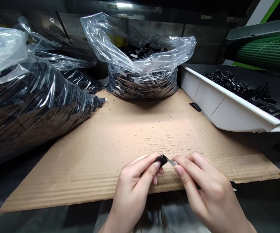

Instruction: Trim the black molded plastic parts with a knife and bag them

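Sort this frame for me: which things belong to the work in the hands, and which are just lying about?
In the work: left hand pinching a small black part; right hand pinching a thin grey piece against it; cardboard sheet beneath.
Lying about, untouched: open clear bag of black parts; bags at left; white tray of black parts; loose black clip beside the tray.

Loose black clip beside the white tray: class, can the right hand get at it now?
Probably yes: only bare cardboard lies between the right hand and the clip, though that hand pinches a silvery piece.
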The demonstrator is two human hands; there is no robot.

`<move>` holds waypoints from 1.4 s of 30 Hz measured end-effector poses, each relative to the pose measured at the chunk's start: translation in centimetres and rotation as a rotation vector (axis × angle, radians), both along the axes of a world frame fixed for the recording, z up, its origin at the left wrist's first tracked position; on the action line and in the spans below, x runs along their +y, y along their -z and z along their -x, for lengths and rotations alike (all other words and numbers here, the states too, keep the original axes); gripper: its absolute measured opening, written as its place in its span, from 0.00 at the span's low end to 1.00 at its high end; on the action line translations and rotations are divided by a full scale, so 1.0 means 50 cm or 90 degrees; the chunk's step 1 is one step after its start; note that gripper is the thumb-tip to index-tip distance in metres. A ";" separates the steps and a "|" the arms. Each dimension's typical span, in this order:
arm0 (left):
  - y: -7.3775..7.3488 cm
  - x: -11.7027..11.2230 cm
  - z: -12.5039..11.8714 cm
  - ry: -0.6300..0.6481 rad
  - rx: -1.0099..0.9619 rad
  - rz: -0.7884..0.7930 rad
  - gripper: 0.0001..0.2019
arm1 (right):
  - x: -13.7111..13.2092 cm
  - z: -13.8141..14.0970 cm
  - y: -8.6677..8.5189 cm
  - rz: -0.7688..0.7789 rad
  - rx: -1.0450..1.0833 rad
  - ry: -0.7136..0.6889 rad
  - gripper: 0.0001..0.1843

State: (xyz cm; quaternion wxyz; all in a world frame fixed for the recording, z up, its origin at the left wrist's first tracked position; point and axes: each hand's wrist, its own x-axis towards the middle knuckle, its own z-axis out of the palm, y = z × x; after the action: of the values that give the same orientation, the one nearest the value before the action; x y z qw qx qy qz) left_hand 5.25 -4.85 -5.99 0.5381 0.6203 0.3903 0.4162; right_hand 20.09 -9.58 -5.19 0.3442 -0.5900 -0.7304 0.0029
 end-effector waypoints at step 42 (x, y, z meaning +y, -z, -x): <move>-0.011 -0.009 0.010 0.115 -0.094 0.107 0.17 | -0.021 0.001 -0.018 -0.074 0.083 -0.137 0.11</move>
State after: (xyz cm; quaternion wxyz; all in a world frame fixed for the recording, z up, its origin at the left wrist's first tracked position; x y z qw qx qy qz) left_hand 4.76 -5.31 -5.42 0.6508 0.5734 0.3260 0.3760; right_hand 20.04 -10.63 -4.32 0.4222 -0.4855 -0.7647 0.0355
